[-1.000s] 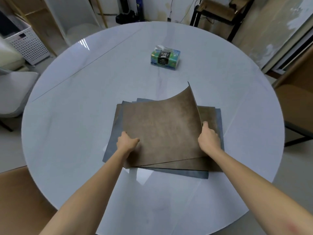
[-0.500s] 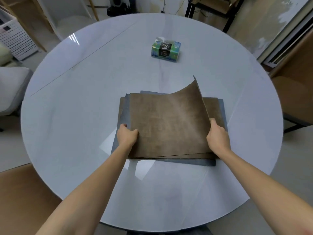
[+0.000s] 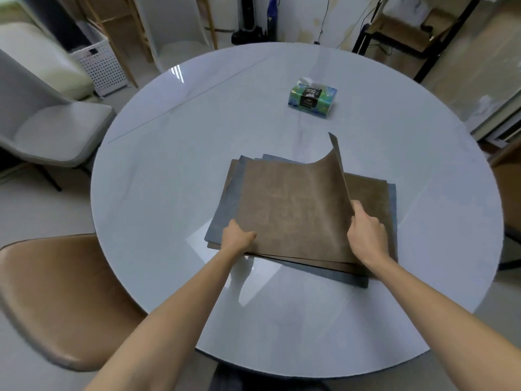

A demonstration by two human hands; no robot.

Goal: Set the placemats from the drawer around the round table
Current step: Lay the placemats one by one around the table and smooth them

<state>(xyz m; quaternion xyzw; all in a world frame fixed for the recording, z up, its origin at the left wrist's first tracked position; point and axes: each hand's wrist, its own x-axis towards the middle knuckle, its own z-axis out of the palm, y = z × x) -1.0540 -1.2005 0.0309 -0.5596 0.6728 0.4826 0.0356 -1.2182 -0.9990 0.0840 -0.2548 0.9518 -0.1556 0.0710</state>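
Note:
A stack of brown and grey-blue placemats point(image 3: 375, 190) lies near the middle of the round white table point(image 3: 158, 170). The top brown placemat point(image 3: 293, 204) is held at both sides. My left hand point(image 3: 236, 239) grips its near left edge. My right hand point(image 3: 365, 234) grips its right edge, and the far right corner curls up off the stack. A grey-blue mat point(image 3: 225, 210) sticks out on the left underneath.
A green tissue pack point(image 3: 312, 100) sits on the far side of the table. A brown chair point(image 3: 56, 294) stands at the near left, a grey chair point(image 3: 48, 128) at the far left, and another brown chair point(image 3: 507, 187) at the right edge.
The view has swung to the left, so the table and stack now sit further right in frame. The top mat stays held in both hands with its right corner raised.

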